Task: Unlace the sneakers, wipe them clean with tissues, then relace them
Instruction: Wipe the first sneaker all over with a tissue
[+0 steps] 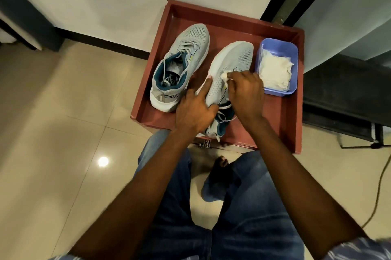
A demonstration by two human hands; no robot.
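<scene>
Pressing tissue (225,75) under right hand (246,95) onto sneaker (230,63), left hand (193,111) steadying.

Matt perforated mesh cloth covers the sneaker (230,65), crumpled soft tissues (274,73) fill a smooth plastic tub (293,48).

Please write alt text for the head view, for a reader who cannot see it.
A person's right hand wipes a tilted grey sneaker with a tissue while the left hand steadies it. A second sneaker and a blue tub of tissues share the red tray.
</scene>
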